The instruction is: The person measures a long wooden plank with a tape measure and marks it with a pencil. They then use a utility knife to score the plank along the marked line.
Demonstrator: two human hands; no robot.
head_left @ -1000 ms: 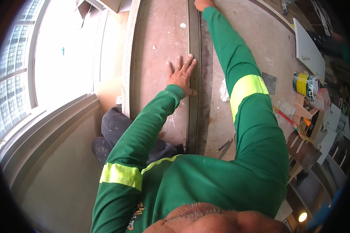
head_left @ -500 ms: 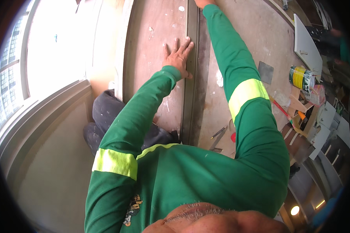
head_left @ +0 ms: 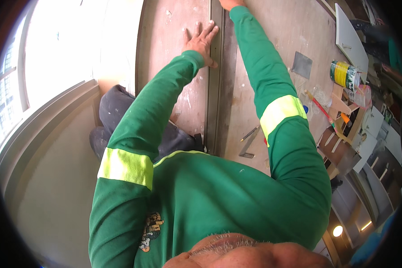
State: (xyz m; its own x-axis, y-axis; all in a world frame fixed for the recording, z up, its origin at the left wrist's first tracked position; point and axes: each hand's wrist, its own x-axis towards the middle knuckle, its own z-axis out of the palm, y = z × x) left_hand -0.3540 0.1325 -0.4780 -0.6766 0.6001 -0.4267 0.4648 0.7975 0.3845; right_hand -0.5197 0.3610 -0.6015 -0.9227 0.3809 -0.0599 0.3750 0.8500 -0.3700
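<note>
My left hand (head_left: 200, 44) lies open, fingers spread, on a pale wooden board (head_left: 174, 20) streaked with white marks. Its fingertips and thumb reach the edge of a long grey-brown strip (head_left: 215, 107) that runs away from my body. Farther off, my right hand (head_left: 231, 3) is cut by the top edge of the picture, beside the same strip. Its fingers are out of view, so what it touches is hidden. Right of the strip spreads another pale wooden surface (head_left: 241, 111), crossed by my right arm. A pencil (head_left: 249, 135) and a metal square (head_left: 246, 154) lie there near my body.
A grey square sheet (head_left: 302, 65), a paint can (head_left: 345, 75), a red-handled tool (head_left: 320, 108) and an orange handle (head_left: 345, 118) are on the right. Beyond the can stands a white panel (head_left: 352, 40). A window (head_left: 9, 100) and a low wall (head_left: 53, 178) border the left.
The view has shifted, so the surfaces and tools sit higher in the picture. My left hand has slid slightly farther along the strip, still spread. More of the metal square shows.
</note>
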